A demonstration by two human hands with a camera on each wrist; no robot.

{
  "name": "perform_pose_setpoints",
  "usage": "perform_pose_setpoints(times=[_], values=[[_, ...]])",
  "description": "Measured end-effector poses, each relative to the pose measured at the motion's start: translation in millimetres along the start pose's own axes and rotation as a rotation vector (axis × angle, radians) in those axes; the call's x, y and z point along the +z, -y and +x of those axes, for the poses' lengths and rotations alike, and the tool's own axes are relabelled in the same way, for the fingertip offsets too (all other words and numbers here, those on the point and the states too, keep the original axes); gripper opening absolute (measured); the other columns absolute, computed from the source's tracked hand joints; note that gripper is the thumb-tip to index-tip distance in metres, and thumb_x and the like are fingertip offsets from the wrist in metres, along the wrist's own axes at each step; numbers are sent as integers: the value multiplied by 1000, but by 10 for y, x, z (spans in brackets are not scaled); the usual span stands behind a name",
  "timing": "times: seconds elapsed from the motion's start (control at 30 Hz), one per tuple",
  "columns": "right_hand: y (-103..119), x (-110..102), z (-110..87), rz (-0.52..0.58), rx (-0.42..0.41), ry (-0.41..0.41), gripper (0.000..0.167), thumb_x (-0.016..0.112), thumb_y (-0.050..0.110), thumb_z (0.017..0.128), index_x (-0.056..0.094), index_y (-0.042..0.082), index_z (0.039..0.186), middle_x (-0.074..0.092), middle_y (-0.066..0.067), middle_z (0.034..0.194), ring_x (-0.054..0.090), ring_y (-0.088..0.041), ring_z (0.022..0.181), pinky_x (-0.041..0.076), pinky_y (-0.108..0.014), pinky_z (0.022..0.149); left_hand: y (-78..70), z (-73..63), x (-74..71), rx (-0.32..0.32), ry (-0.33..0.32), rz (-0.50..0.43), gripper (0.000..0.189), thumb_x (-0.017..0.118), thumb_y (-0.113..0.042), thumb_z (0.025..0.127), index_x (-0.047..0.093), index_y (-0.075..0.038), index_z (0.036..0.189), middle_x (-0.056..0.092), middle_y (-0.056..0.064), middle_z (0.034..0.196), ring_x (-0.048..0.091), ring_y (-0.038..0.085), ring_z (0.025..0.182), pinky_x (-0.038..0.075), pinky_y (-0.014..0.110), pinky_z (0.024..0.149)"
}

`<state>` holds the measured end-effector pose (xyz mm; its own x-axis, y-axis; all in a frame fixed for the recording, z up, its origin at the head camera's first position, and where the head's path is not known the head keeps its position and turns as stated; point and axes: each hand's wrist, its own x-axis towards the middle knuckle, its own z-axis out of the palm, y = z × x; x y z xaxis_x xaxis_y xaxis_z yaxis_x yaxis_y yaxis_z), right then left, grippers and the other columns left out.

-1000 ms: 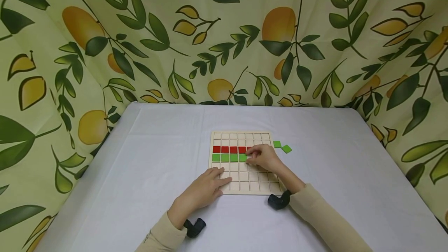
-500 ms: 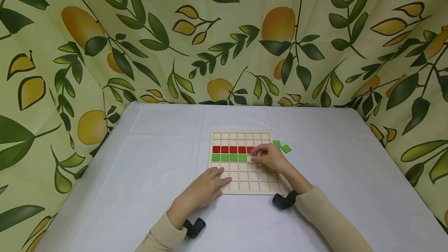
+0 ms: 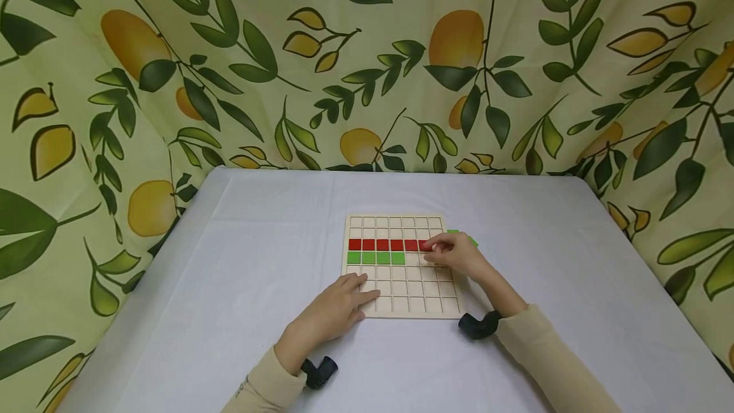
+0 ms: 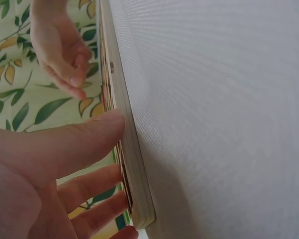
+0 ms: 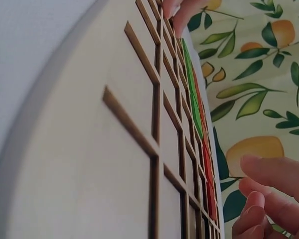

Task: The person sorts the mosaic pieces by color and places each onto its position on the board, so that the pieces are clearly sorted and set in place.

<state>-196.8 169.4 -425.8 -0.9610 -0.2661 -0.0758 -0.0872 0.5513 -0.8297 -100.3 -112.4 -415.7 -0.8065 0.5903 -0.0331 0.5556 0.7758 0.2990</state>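
A pale wooden board (image 3: pixel 413 289) with a square grid lies flat. Red tiles (image 3: pixel 376 245) line up in one row, and several green tiles (image 3: pixel 376 258) fill the left part of the row below. My left hand (image 3: pixel 332 308) rests on the board's near left corner, fingers spread; in the left wrist view its thumb (image 4: pixel 89 142) lies at the board's edge. Over the right side hovers my right hand (image 3: pixel 461 253), fingers loosely bent with nothing between them in the right wrist view. It covers the right end of the red row.
Loose green tiles (image 3: pixel 473 242) lie on the table beyond the board's right edge, partly hidden behind the right hand. A white cloth (image 3: pixel 275 228) covers the table. Behind it hangs a leaf-and-fruit patterned curtain (image 3: pixel 361 81). Each wrist carries a black device (image 3: pixel 478 326).
My right hand has slid rightward along the rows, uncovering more red tiles and bare cells, and now overlaps the loose green tiles. The left hand stays in place.
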Motion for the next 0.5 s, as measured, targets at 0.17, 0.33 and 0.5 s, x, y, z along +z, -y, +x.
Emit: perform_pose_setpoints(times=[0.17, 0.33, 0.5], values=[[-28, -58, -18, -1, 9, 0, 27, 75, 11, 80, 70, -5, 102, 57, -1, 70, 47, -5, 63, 40, -16, 53, -3, 1, -3, -3, 2, -7, 42, 64, -17, 91, 60, -17, 133, 51, 14, 142, 46, 32, 134, 43, 43, 113], [-73, -113, -24, 0, 31, -2, 30, 75, 11, 81, 68, -7, 103, 55, 1, 69, 46, -3, 59, 39, -15, 51, -2, 3, -1, 0, 1, -7, 42, 64, -17, 91, 60, -17, 133, 52, 15, 142, 47, 32, 134, 44, 43, 112], [-112, -178, -37, 10, 47, 5, 31, 74, 11, 82, 67, -8, 106, 55, 0, 70, 46, -3, 58, 41, -17, 50, 0, 1, -1, 1, 1, 3, 42, 65, -17, 91, 60, -18, 132, 52, 14, 142, 47, 32, 133, 44, 42, 112]])
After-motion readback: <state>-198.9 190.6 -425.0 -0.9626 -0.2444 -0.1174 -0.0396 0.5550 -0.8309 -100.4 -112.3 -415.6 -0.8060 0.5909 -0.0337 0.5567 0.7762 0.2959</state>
